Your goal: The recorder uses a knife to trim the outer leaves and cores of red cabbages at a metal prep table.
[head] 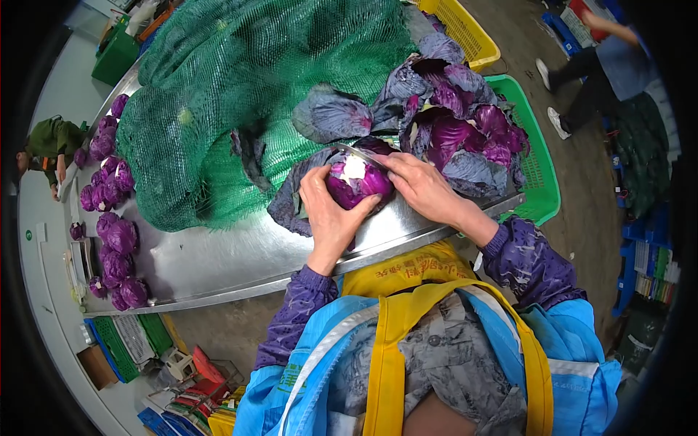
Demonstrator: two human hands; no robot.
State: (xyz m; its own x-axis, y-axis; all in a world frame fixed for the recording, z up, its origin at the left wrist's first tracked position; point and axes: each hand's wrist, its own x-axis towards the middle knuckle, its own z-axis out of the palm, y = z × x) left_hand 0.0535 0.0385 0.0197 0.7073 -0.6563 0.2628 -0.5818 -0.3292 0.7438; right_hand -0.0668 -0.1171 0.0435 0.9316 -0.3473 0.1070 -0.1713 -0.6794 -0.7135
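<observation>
A red cabbage (pixel 360 185) with a pale cut stem end facing up rests among dark outer leaves at the steel table's (pixel 218 256) near edge. My left hand (pixel 332 210) grips its left side, thumb across the front. My right hand (pixel 420 185) is at its upper right, fingers closed around what looks like a knife, its thin blade (pixel 349 150) lying over the stem end; the handle is hidden. Loose cabbage leaves (pixel 463 120) are heaped to the right. A green mesh sack (pixel 245 82) with cabbages inside covers the back of the table.
Trimmed red cabbages (pixel 122 237) line the table's left end. A green plastic crate (pixel 545 163) and a yellow crate (pixel 474 32) stand beyond the right edge. One person (pixel 54 144) is bent over at far left; another (pixel 605 71) is at upper right. Stacked crates (pixel 125 346) stand lower left.
</observation>
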